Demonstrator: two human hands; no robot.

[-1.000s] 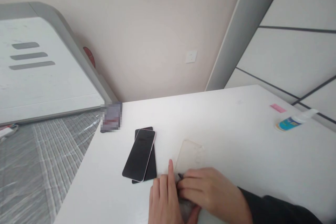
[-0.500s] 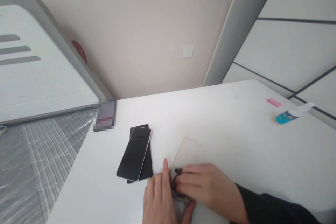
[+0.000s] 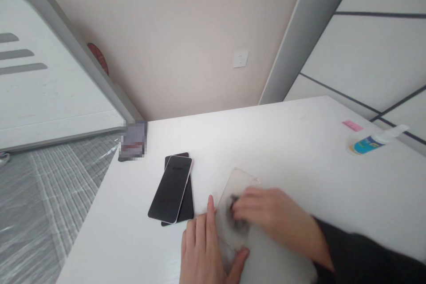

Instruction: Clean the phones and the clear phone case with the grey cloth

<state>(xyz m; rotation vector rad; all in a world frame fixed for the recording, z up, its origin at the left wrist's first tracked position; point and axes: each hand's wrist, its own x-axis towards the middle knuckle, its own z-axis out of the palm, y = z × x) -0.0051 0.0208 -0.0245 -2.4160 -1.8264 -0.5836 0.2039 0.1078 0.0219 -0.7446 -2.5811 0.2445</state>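
A clear phone case (image 3: 229,188) lies on the white table in front of me. My left hand (image 3: 203,248) steadies it: the fingers run along its left edge and the thumb presses near its lower right. Over the case, my right hand (image 3: 262,208) pinches a small dark grey cloth (image 3: 237,213), smeared by motion, against its surface. To the left, a phone with a black screen (image 3: 170,191) rests slantwise on another dark phone (image 3: 187,206), partly covering it.
A white spray bottle with a blue label (image 3: 369,144) lies at the right, near a pink slip (image 3: 352,125). A pixelated dark item (image 3: 135,140) sits at the table's far left corner. Behind the table (image 3: 282,142) are a wall and a socket (image 3: 241,58).
My right hand has moved up and right over the phone case with the cloth, away from my left hand. My left hand stays on the case. The view has tilted slightly down.
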